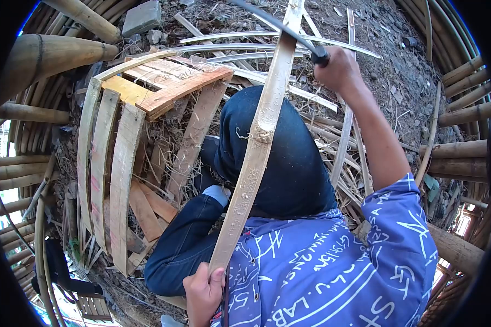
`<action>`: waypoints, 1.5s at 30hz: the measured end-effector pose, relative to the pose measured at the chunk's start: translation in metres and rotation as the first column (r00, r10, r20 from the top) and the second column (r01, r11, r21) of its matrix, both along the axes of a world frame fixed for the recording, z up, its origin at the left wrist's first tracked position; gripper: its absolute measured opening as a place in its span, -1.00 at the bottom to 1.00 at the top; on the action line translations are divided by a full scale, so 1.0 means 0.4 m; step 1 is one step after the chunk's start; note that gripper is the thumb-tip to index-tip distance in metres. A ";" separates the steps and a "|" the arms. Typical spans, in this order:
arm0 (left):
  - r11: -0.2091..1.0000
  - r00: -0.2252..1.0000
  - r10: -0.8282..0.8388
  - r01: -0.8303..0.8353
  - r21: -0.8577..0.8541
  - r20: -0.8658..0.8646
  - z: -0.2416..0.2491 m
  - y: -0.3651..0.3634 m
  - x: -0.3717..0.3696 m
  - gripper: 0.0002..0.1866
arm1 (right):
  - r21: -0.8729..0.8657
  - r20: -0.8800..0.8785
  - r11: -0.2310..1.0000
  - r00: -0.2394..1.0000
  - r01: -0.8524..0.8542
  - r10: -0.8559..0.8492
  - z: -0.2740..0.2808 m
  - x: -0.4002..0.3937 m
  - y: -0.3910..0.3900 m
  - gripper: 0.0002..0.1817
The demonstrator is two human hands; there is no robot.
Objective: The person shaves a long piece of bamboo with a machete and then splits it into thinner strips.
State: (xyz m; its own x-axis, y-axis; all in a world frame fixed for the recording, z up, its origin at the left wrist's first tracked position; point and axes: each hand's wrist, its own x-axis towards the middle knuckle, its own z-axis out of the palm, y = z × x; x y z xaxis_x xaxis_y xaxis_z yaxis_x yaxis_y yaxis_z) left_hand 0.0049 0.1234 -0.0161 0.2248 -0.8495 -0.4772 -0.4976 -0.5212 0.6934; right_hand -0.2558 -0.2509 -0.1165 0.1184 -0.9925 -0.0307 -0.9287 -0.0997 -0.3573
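Note:
A long split bamboo strip (249, 174) runs slantwise across my bent knee, its hollow inner side with a node facing up. My left hand (203, 290) is closed around the strip's lower end, close to my shirt. My right hand (339, 70) grips the black handle of a long knife (275, 22). The blade crosses the strip near its far end and appears to touch it. The blade's tip runs out of the top of the view.
A wooden crate (183, 87) of slats stands on the left. Several thin bamboo strips (229, 56) and curled shavings (333, 133) lie on the dirt ground ahead. A concrete block (142, 18) sits at the upper left. Bamboo poles (65, 50) line both sides.

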 end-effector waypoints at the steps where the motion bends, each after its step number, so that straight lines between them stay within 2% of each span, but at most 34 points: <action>1: 1.000 0.999 -0.003 0.004 -0.030 0.051 0.007 0.004 -0.001 -0.72 | 0.001 0.001 1.000 1.000 0.003 -0.003 -0.001 -0.006 -0.009 -0.81; 4: 1.000 0.997 -0.005 0.006 -0.017 0.073 0.016 0.016 0.005 -0.73 | 0.014 -0.072 0.996 0.994 0.085 -0.084 0.001 -0.022 -0.068 -0.78; 6: 1.000 0.995 -0.001 0.002 -0.005 0.100 0.020 0.046 0.016 -0.73 | 0.037 -0.096 0.977 0.974 0.210 -0.206 -0.016 -0.046 -0.114 -0.73; 7: 1.000 0.992 0.002 -0.003 0.007 0.126 0.021 0.057 0.025 -0.73 | 0.020 -0.049 0.973 0.973 0.228 -0.227 -0.025 -0.069 -0.134 -0.69; 10: 0.997 0.996 0.026 -0.032 0.064 0.090 0.035 0.078 0.043 -0.74 | 0.039 -0.069 0.956 0.955 0.292 -0.289 -0.074 -0.133 -0.180 -0.68; 11: 0.997 0.997 0.035 -0.040 0.068 0.075 0.037 0.074 0.045 -0.75 | -0.036 -0.010 0.950 0.950 0.310 -0.311 -0.107 -0.146 -0.181 -0.72; 12: 0.996 0.996 0.051 -0.056 0.063 0.078 0.034 0.066 0.038 -0.75 | -0.040 -0.005 0.955 0.955 0.295 -0.296 -0.102 -0.141 -0.173 -0.72; 14: 0.999 0.994 0.004 -0.009 0.046 0.105 0.023 0.051 0.043 -0.75 | -0.017 0.225 0.951 0.928 0.310 -0.298 -0.090 -0.136 -0.121 -0.78; 15: 0.995 0.993 0.020 -0.031 0.097 0.112 0.016 0.052 0.046 -0.74 | 0.046 0.362 0.948 0.879 0.316 -0.311 -0.080 -0.135 -0.093 -0.81; 16: 0.995 0.993 0.016 -0.027 0.092 0.118 0.021 0.039 0.040 -0.74 | 0.043 0.369 0.946 0.875 0.320 -0.313 -0.058 -0.128 -0.055 -0.81; 18: 0.997 0.996 0.048 -0.052 0.055 0.081 0.034 0.004 0.021 -0.73 | 0.190 0.616 0.955 0.730 0.229 -0.298 -0.003 -0.102 0.033 -0.86; 19: 0.998 0.995 0.036 -0.041 0.054 0.089 0.020 0.002 0.020 -0.73 | 0.150 0.642 0.976 0.735 0.159 -0.219 0.008 -0.097 0.078 -0.90; 20: 0.992 0.994 0.107 -0.108 0.070 0.020 -0.009 0.002 0.020 -0.75 | 0.108 0.664 0.990 0.735 0.091 -0.140 0.019 -0.091 0.123 -0.93; 21: 0.981 0.983 0.178 -0.173 0.092 -0.049 -0.020 -0.004 0.016 -0.76 | 0.014 0.590 0.999 0.806 0.034 -0.036 0.040 -0.079 0.170 -0.96; 22: 0.983 0.986 0.163 -0.159 0.092 -0.044 -0.017 -0.013 0.013 -0.76 | -0.073 0.500 0.997 0.864 -0.030 0.063 0.063 -0.063 0.213 -0.96; 24: 0.994 0.998 0.033 -0.038 0.107 0.051 0.000 -0.057 -0.001 -0.82 | -0.043 0.509 0.991 0.850 -0.129 0.133 0.100 -0.021 0.279 -0.92; 26: 0.995 0.993 -0.020 0.008 0.100 0.118 0.001 -0.072 -0.010 -0.83 | 0.041 0.482 0.978 0.861 -0.205 0.160 0.121 0.007 0.318 -0.90; 27: 0.997 0.985 -0.048 0.038 0.067 0.163 0.000 -0.078 -0.016 -0.83 | 0.056 0.388 0.975 0.904 -0.215 0.178 0.123 0.021 0.322 -0.88; 28: 0.997 0.975 -0.072 0.067 0.034 0.208 -0.003 -0.080 -0.022 -0.84 | 0.051 0.392 0.977 0.904 -0.207 0.171 0.117 0.029 0.321 -0.88; 30: 0.997 0.975 -0.077 0.076 0.013 0.210 -0.006 -0.078 -0.029 -0.81 | 0.053 0.289 0.971 0.934 -0.235 0.210 0.096 0.040 0.309 -0.85; 32: 0.999 0.995 -0.019 0.016 0.029 0.101 -0.012 -0.070 -0.033 -0.78 | 0.083 0.248 0.970 0.948 -0.226 0.200 0.091 0.043 0.296 -0.81; 34: 0.999 0.996 0.006 -0.010 0.042 0.089 -0.017 -0.059 -0.041 -0.74 | 0.053 0.180 0.975 0.962 -0.216 0.204 0.069 0.036 0.281 -0.80; 35: 0.999 0.997 0.008 -0.012 0.044 0.075 -0.017 -0.058 -0.041 -0.73 | -0.028 0.187 0.981 0.963 -0.194 0.196 0.040 0.035 0.271 -0.85; 38: 0.999 0.999 0.019 -0.020 0.046 0.033 -0.016 -0.059 -0.036 -0.72 | 0.053 0.114 0.977 0.973 -0.206 0.199 0.062 0.038 0.259 -0.79; 39: 0.999 1.000 0.011 -0.012 0.038 0.017 -0.014 -0.058 -0.031 -0.71 | 0.127 0.065 0.979 0.986 -0.161 0.153 0.093 0.039 0.255 -0.81; 40: 0.999 1.000 0.017 -0.018 0.041 0.009 -0.013 -0.056 -0.027 -0.71 | 0.131 0.059 0.977 0.985 -0.166 0.160 0.084 0.035 0.242 -0.81; 42: 0.997 1.000 -0.025 0.023 0.075 0.020 -0.006 -0.052 -0.023 -0.71 | 0.106 0.013 0.994 1.000 -0.020 0.019 0.060 0.010 0.200 -0.83; 45: 0.991 1.000 -0.011 0.010 0.134 0.001 0.008 -0.055 -0.021 -0.75 | 0.108 -0.024 0.994 1.000 0.004 -0.002 0.056 -0.004 0.155 -0.85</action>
